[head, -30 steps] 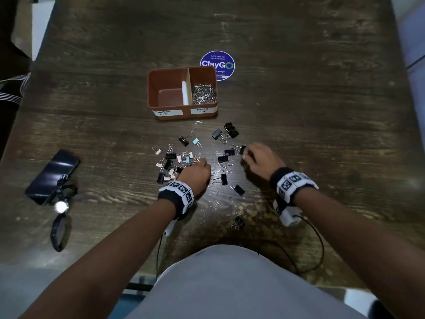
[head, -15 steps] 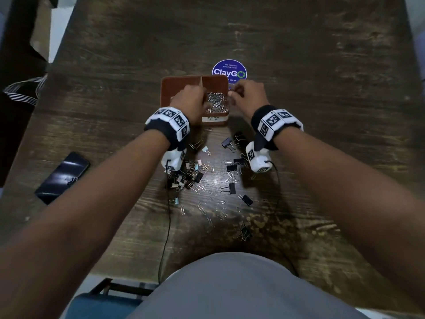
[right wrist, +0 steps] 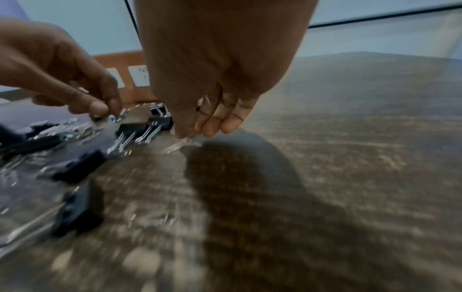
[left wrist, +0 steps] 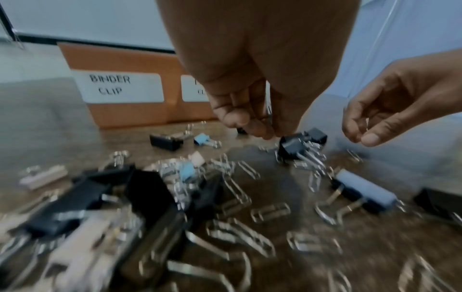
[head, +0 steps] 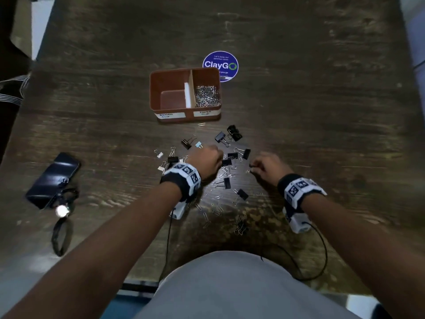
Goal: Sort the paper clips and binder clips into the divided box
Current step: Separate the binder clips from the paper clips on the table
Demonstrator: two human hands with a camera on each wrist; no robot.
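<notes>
The brown divided box [head: 152, 93] stands mid-table; its right compartment holds a heap of paper clips [head: 207, 96], while the left one [head: 171, 100], labelled BINDER CLIP [left wrist: 120, 87], shows a bare floor. In front of it lie scattered black binder clips [head: 234, 132], small pale ones [head: 199, 144] and loose paper clips [head: 216, 210]. My left hand [head: 218, 155] hovers over the pile, thumb and fingers pinched together [left wrist: 260, 128] with a thin wire clip between them, beside a black binder clip [left wrist: 292, 146]. My right hand [head: 253, 166] hangs curled, thumb and fingers slightly apart [right wrist: 195, 132], just above a paper clip [right wrist: 180, 145].
A dark phone [head: 53, 178] and a strap with a small light [head: 62, 210] lie at the left. A round blue ClayGo sticker [head: 220, 63] sits behind the box. Camera cables [head: 322, 261] trail near the table's front edge.
Half a second ago both hands were over the box's paper clip compartment. They have come back toward me and down onto the scattered pile.
</notes>
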